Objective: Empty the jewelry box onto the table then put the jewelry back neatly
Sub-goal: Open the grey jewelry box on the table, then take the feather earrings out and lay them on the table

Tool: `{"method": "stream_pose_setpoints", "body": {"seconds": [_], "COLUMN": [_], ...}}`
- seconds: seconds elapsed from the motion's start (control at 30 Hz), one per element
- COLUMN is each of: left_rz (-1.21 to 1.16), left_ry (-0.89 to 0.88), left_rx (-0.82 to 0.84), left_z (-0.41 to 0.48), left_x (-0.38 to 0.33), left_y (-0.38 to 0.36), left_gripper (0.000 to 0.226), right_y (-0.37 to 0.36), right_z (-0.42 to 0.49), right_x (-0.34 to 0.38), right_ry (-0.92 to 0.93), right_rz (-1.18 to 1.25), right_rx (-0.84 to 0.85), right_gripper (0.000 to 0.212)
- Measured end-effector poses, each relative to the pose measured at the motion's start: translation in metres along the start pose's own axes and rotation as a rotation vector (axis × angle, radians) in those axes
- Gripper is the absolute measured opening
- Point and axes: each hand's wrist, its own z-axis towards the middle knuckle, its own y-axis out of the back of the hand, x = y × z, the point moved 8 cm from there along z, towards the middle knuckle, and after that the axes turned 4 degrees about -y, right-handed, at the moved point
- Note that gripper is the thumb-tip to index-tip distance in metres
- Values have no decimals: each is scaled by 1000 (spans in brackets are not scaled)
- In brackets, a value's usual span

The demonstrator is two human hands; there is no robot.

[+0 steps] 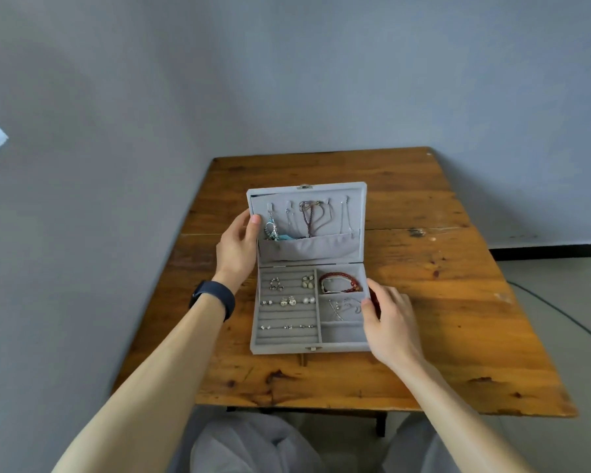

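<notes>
Standing near the middle of a wooden table (440, 302), a grey jewelry box (287, 348) is open, its lid (321, 249) raised at the far side. The left hand (238, 245) grips the lid's left edge, thumb hooked over onto the lining and fingers behind it. The right hand (389, 319) holds the box's right wall, thumb over the rim and fingers curled outside. The box lies between the two hands. A dark wristband (215, 298) circles the left wrist. Necklaces (309, 216) hang inside the lid. A red bracelet (342, 283) lies in the far right compartment, near the right thumb, and earrings (289, 300) sit in the left slots.
</notes>
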Motion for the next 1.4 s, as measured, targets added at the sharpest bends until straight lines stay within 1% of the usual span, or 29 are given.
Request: {"method": "stream_pose_setpoints", "body": {"seconds": [0.07,0.13,0.3,0.5,0.6,0.67,0.73,0.8,0.9,0.97,1.03,1.07,1.13,1.23,1.3,1.4], "left_rz": [-4,-22,-20,14,42,73,79,70,89,111,153,165,120,-95,-147,-164], "left_ry": [-8,22,105,200,218,215,213,154,-59,-159,-187,-180,-142,31,91,60], "left_rx": [-6,-4,-7,59,71,84,95,71,-70,-119,-108,-99,-100,-58,-3,14], "left_z": [7,11,7,-12,-20,-23,-25,-25,-22,-21,-18,-15,-9,2,6,9], "left_x": [-1,3,16,27,25,21,18,11,-13,-27,-35,-35,-30,-11,-3,0], "left_y": [-4,-10,-16,-23,-21,-17,-12,-4,16,21,19,16,12,4,-2,-3], "left_gripper": [43,47,54,63,63,58,53,51,39,28,24,26,37,59,62,61], "right_y": [0,0,2,8,9,10,17,28,41,40,32,26,13,-7,-17,-23], "right_z": [0,3,1,3,4,4,5,6,16,30,46,54,66,79,86,94], "right_x": [3,0,-3,-2,-3,-1,7,28,80,116,145,155,169,176,178,183], "right_ry": [14,29,67,28,-4,-17,-13,41,169,225,233,225,200,161,138,112], "right_rz": [-6,6,68,144,143,110,66,49,121,166,188,193,163,110,96,16], "right_rx": [-39,-54,-45,-3,35,70,59,10,-27,-9,41,72,129,183,187,140], "right_gripper": [42,42,43,42,43,45,48,49,41,34,30,29,29,32,32,30]}}
